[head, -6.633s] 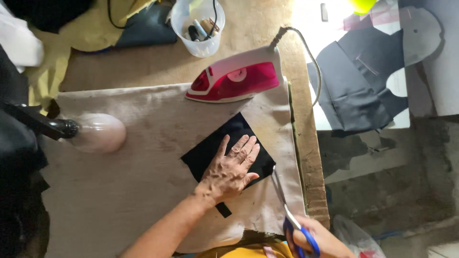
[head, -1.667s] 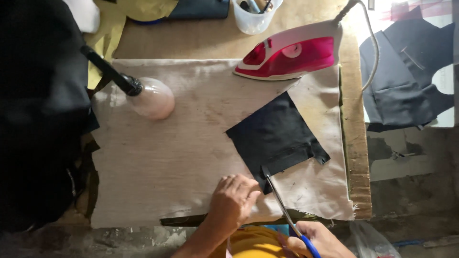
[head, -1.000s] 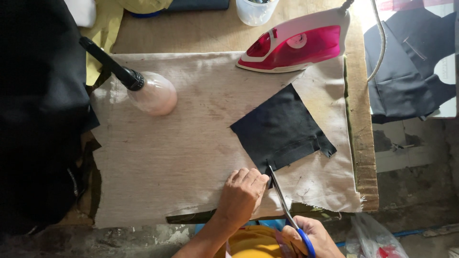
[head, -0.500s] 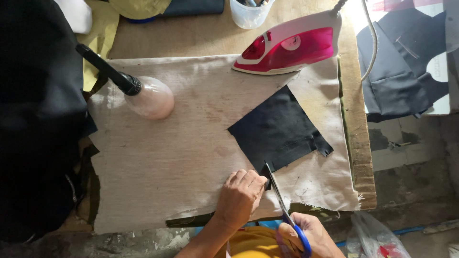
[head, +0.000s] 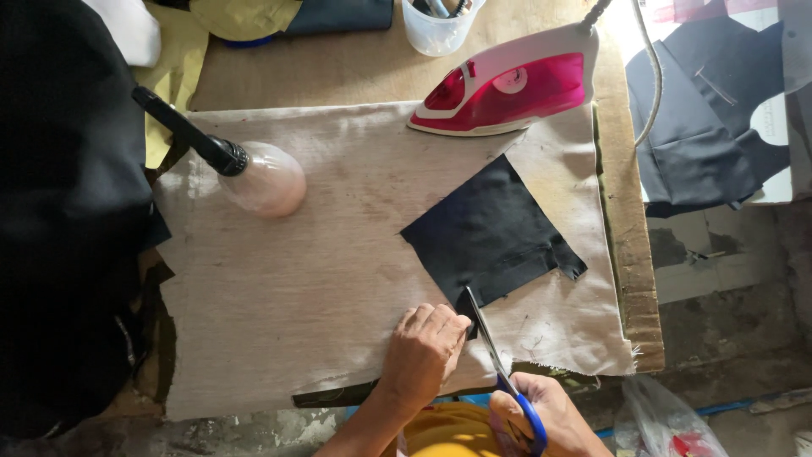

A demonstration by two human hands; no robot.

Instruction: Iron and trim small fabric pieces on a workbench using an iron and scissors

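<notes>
A black fabric piece [head: 495, 233] lies flat on the beige pressing cloth [head: 338, 279], right of centre. My left hand [head: 423, 351] is curled at the fabric's near corner and pinches its edge. My right hand [head: 550, 419] grips blue-handled scissors [head: 499, 364], whose blades point up into that same near corner, right beside my left fingers. A small tab of the black fabric sticks out on its right side.
A pink and white iron [head: 507, 89] rests at the cloth's far right, its cord running off the table. A clear spray bottle with a black nozzle [head: 241, 169] lies at the left. A plastic cup [head: 440, 21] stands at the back. Dark garments hang right and left.
Over the last seconds my left hand came off the flat fabric and moved to its near corner. The scissors rose to that corner; in the last half second little has moved.
</notes>
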